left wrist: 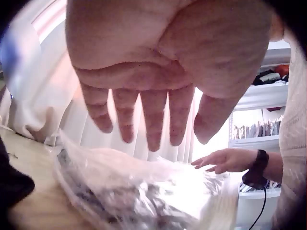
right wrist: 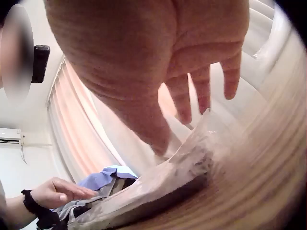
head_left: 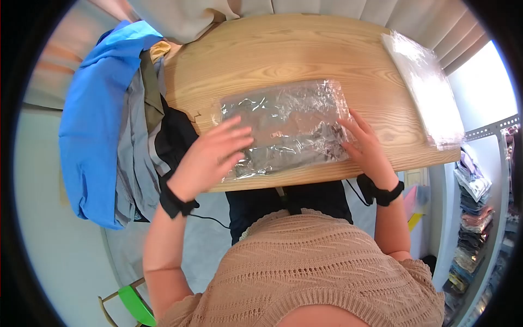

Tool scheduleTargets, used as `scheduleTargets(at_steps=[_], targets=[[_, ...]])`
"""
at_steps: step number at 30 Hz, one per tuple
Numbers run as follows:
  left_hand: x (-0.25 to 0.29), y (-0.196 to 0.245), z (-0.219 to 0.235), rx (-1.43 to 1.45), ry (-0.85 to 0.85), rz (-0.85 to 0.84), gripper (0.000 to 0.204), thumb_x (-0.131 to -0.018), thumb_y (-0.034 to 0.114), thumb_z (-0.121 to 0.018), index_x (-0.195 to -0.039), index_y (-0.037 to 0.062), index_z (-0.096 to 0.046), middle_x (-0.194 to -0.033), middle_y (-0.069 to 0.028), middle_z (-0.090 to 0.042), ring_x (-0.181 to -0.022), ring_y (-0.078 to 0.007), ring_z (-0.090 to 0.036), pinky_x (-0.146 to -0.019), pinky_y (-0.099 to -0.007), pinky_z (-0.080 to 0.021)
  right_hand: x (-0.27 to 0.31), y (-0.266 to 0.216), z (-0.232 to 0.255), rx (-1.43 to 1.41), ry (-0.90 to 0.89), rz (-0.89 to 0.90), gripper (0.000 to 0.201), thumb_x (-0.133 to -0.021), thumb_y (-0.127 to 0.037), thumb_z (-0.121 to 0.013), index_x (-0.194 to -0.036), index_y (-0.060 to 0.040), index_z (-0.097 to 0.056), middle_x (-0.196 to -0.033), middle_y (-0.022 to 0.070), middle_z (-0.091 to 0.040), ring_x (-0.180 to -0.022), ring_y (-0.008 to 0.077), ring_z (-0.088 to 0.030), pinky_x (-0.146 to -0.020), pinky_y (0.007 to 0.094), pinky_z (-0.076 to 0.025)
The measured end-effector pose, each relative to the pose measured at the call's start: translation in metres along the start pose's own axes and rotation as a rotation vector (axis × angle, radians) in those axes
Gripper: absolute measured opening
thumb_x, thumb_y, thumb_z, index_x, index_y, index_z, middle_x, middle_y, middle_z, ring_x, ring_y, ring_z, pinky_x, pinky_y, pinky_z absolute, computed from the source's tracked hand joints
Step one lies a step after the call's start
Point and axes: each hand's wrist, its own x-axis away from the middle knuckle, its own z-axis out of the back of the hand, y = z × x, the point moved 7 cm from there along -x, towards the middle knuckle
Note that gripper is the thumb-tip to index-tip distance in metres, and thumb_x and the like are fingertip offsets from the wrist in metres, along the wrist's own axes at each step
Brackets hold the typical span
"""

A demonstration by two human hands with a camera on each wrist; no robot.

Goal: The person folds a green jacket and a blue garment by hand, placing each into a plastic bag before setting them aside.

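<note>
A clear plastic bag [head_left: 291, 111] with a folded grey-green garment inside lies flat near the front edge of the wooden table. Over the bag's left end is my left hand [head_left: 210, 155], its fingers straight and spread. The left wrist view shows this palm [left wrist: 168, 62] raised above the crinkled, shiny plastic [left wrist: 120, 179], with nothing in it. At the bag's right edge, my right hand [head_left: 368, 143] has its fingers extended and apart. In the right wrist view, a raised corner of plastic [right wrist: 199, 136] comes right up to these fingertips.
A pile of clothes, with a blue garment [head_left: 95, 131] outermost and a black one [head_left: 177, 133] nearest the bag, hangs over the table's left end. A stack of clear plastic bags [head_left: 427, 90] lies at the right edge. Shelves of packed clothes [head_left: 473, 218] stand to the right.
</note>
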Motion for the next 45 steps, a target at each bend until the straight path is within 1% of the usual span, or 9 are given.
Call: scheduleTargets(at_steps=[3,14,21,24,29,31,33,39,45], targets=[[0.024,0.012,-0.018,-0.1,-0.04,0.156,0.044,-0.073,0.014,-0.072,-0.114,0.0051,-0.06,-0.129,-0.0111,-0.052,-0.128,-0.0336,-0.039,-0.101,-0.0414,-0.039,0.016,-0.01,-0.003,0.079,-0.137,0.209,0.051,-0.074,-0.006,-0.068,-0.123,-0.0157,-0.055,-0.14,0.0101,-0.041,-0.127,0.0328,-0.039,-0.103,0.0401,-0.034],[0.04,-0.01,-0.04,-0.131,-0.014,0.251,0.052,-0.079,0.002,-0.061,-0.129,0.0081,-0.047,-0.137,-0.0102,-0.045,-0.124,-0.0286,-0.044,-0.099,-0.0364,-0.041,0.022,-0.007,-0.015,0.06,-0.192,0.09,0.065,-0.066,-0.01,-0.073,-0.127,-0.0122,-0.051,-0.142,0.0087,-0.038,-0.129,0.0313,-0.035,-0.107,0.0411,-0.029],[0.017,-0.009,0.014,-0.075,0.028,0.27,0.024,-0.094,0.018,-0.046,-0.103,0.0031,-0.061,-0.087,-0.0098,-0.065,-0.078,-0.0246,-0.061,-0.068,-0.0329,-0.047,0.011,-0.039,0.033,0.092,-0.082,0.137,0.072,-0.065,-0.01,-0.073,-0.131,-0.0068,-0.044,-0.126,0.007,-0.054,-0.121,0.0289,-0.043,-0.102,0.0394,-0.033],[0.009,-0.025,0.047,0.363,0.186,0.346,0.032,-0.096,0.024,-0.045,-0.08,-0.0028,-0.054,-0.064,-0.0072,-0.043,-0.061,-0.0164,-0.039,-0.06,-0.0277,-0.037,-0.008,-0.02,0.043,-0.402,-0.014,0.095,0.065,-0.066,-0.009,-0.073,-0.126,-0.0046,-0.048,-0.119,0.0071,-0.058,-0.117,0.0229,-0.047,-0.099,0.0337,-0.035],[-0.02,-0.071,0.068,0.527,0.29,0.396,0.032,-0.096,0.028,-0.046,-0.082,0.0002,-0.055,-0.068,0.0028,-0.046,-0.067,-0.01,-0.042,-0.064,-0.0239,-0.036,-0.069,-0.015,0.038,-0.321,-0.031,0.118,0.041,-0.074,-0.011,-0.071,-0.112,-0.0018,-0.059,-0.11,0.0088,-0.061,-0.104,0.0163,-0.054,-0.09,0.0264,-0.04],[-0.024,-0.084,0.071,0.52,0.37,0.427,0.031,-0.096,0.029,-0.046,-0.086,0.0017,-0.056,-0.07,0.0027,-0.047,-0.069,-0.0093,-0.042,-0.065,-0.0233,-0.036,-0.089,0.012,0.014,-0.256,-0.27,-0.168,0.036,-0.078,-0.014,-0.07,-0.11,0.0001,-0.059,-0.097,0.0077,-0.064,-0.088,0.0147,-0.058,-0.082,0.0264,-0.044],[-0.015,-0.104,0.07,0.739,0.649,0.422,0.03,-0.095,0.031,-0.048,-0.1,0.0028,-0.058,-0.08,0.0013,-0.052,-0.074,-0.009,-0.045,-0.071,-0.023,-0.037,-0.099,0.008,0.014,-0.341,-0.203,-0.136,0.035,-0.08,-0.013,-0.069,-0.11,0.0006,-0.059,-0.091,0.0058,-0.064,-0.083,0.0124,-0.057,-0.078,0.0265,-0.045],[-0.002,-0.123,0.008,0.631,0.261,0.576,0.047,-0.081,0.013,-0.069,-0.12,-0.0035,-0.048,-0.1,-0.0068,-0.06,-0.091,-0.0146,-0.055,-0.081,-0.0281,-0.045,-0.106,0.026,-0.006,-0.539,-0.156,-0.05,0.03,-0.081,-0.008,-0.065,-0.109,0.0023,-0.059,-0.086,0.004,-0.064,-0.076,0.0106,-0.055,-0.073,0.0279,-0.046],[-0.016,-0.11,0.01,0.699,0.38,0.492,0.034,-0.088,0.012,-0.06,-0.117,-0.0015,-0.051,-0.098,-0.0037,-0.061,-0.088,-0.0125,-0.055,-0.08,-0.027,-0.045,-0.098,0.033,-0.008,-0.193,-0.239,-0.168,0.027,-0.086,-0.012,-0.061,-0.108,0.0034,-0.059,-0.092,0.0033,-0.064,-0.076,0.0122,-0.055,-0.072,0.0278,-0.046]])
